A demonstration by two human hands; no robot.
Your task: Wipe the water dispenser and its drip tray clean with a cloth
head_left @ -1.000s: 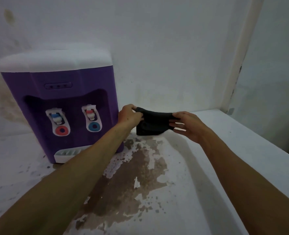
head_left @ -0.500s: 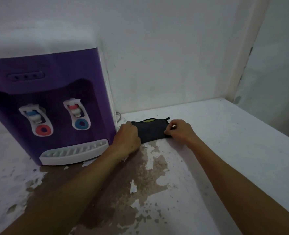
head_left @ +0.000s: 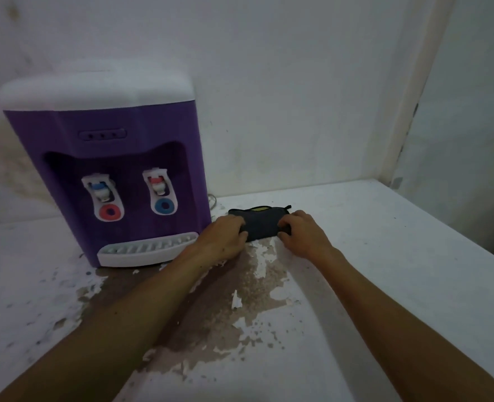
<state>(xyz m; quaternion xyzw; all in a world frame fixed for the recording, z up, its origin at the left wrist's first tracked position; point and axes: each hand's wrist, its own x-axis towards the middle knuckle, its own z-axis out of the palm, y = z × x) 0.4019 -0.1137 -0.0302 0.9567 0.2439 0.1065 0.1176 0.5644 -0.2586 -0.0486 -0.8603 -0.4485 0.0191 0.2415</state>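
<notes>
The folded dark cloth (head_left: 261,224) is gripped at its ends by the left hand (head_left: 225,236) and right hand (head_left: 302,235) on the peeling tabletop (head_left: 385,271), just beside the purple water dispenser (head_left: 118,169) with its drip tray (head_left: 147,249).

Two bare forearms enter from the lower edge; no sleeve, watch or band shows on either. Left hand (head_left: 224,236) and right hand (head_left: 302,235) are ungloved and carry no rings that can be made out. Fingernails too blurred to tell.

Dim, flat bluish indoor light, soft grainy focus, faint shadows, wide-angle bending at the edges
</notes>
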